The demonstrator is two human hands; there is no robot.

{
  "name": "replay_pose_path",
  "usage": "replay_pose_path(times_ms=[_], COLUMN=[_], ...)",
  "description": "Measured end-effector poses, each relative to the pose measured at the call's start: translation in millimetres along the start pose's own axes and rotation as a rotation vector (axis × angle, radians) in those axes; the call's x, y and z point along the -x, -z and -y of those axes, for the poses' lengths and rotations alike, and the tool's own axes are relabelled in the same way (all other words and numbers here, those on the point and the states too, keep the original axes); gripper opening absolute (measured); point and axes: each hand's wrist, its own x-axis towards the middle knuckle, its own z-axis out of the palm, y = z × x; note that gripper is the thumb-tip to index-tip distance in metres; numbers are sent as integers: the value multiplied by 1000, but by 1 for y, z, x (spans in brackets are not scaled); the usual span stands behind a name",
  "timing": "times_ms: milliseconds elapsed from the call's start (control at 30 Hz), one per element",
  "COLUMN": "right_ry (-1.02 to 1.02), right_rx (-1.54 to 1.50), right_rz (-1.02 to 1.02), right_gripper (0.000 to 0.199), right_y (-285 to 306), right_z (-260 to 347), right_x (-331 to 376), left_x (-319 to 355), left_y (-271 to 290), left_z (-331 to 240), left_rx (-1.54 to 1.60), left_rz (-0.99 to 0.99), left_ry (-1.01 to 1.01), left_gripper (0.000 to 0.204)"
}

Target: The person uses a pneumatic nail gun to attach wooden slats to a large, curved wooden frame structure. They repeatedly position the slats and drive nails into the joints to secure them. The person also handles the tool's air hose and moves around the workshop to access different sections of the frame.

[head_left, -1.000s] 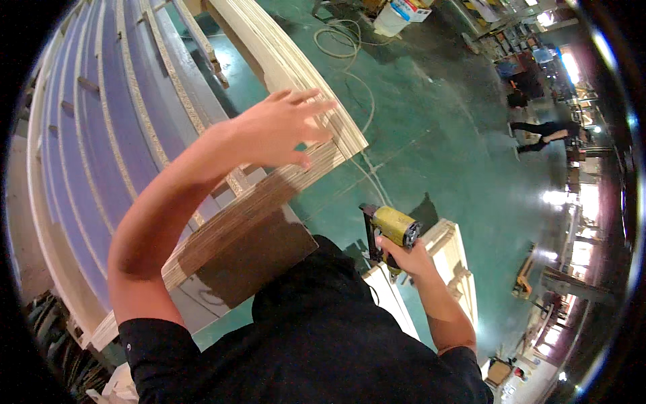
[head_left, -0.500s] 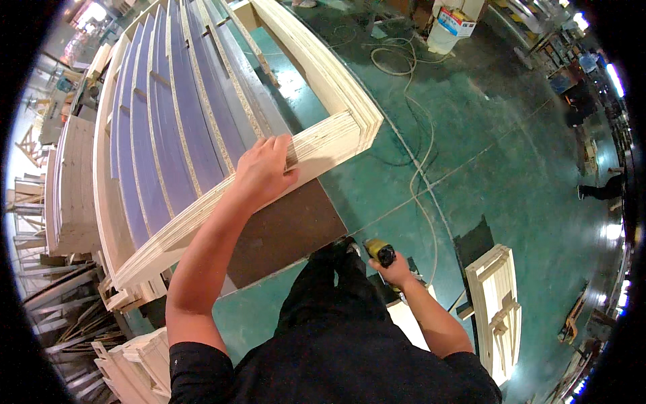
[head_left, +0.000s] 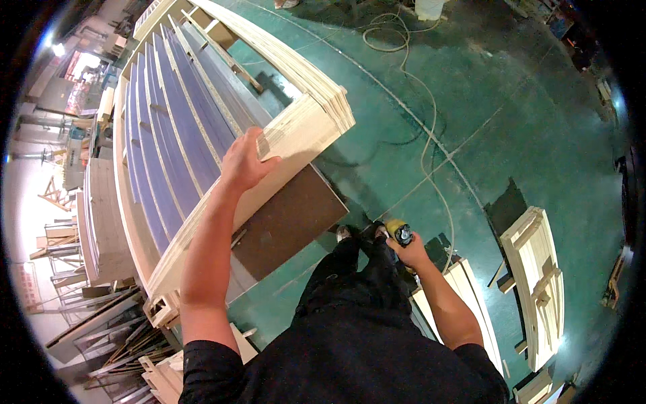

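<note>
My left hand (head_left: pixel 246 161) rests on the top edge of a large pale wooden frame (head_left: pixel 303 124), gripping its near rail. The frame holds several purple-blue slats (head_left: pixel 171 128) running lengthwise. My right hand (head_left: pixel 410 250) hangs at my side, shut on a yellow and black nail gun (head_left: pixel 400 232) that points down toward the floor. My shoes show just left of the tool.
A dark brown board (head_left: pixel 289 219) lies under the frame's near end. A hose (head_left: pixel 431 135) trails across the green floor. Pale wooden assemblies (head_left: pixel 535 276) lie to the right and stacked timber parts (head_left: pixel 101 330) at the lower left.
My left hand went from hovering over the frame's corner to gripping its near rail. The view has swung, and the nail gun in my right hand now hangs lower beside my leg.
</note>
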Motion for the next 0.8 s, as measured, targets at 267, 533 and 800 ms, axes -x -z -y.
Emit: replay_pose_path(times_ms=[267, 533, 800], right_ry=[226, 619, 644], right_rx=[-456, -308, -134], right_rz=[-114, -348, -173], right_gripper=[31, 46, 58], right_y=[20, 27, -36], right_z=[129, 354, 385], right_x=[-83, -211, -263], left_x=[-1, -27, -25], left_y=[-1, -11, -6], left_z=[2, -46, -51], left_rx=[67, -117, -49], left_rz=[71, -40, -68], left_ry=[29, 7, 44], left_gripper=[71, 70, 56])
